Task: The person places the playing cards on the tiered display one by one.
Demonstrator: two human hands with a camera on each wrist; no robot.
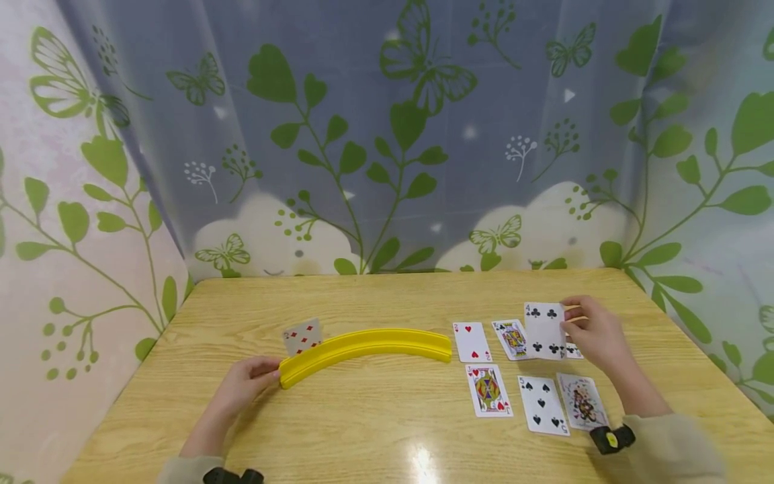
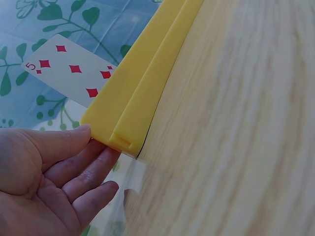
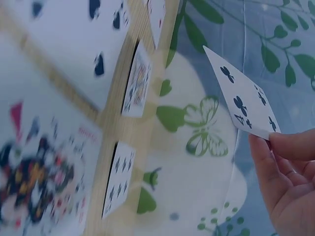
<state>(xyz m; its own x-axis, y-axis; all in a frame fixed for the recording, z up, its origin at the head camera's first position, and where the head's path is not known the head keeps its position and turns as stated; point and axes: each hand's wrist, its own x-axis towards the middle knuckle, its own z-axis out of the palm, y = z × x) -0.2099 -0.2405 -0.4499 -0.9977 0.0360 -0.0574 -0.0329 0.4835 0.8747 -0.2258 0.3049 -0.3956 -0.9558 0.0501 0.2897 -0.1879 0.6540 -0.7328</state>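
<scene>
My left hand pinches the left end of a curved yellow card holder, thumb on top and fingers beneath in the left wrist view. A five of diamonds stands tilted in the holder near that end. Between thumb and fingers of my right hand is a four of clubs, held by its edge. In the right wrist view this card is raised above the table. It partly covers a face card and a clubs card in the head view.
Face up on the wooden table lie a two of hearts, a jack of hearts, a five of spades and a joker-like picture card near the right forearm. A patterned curtain hangs behind the table.
</scene>
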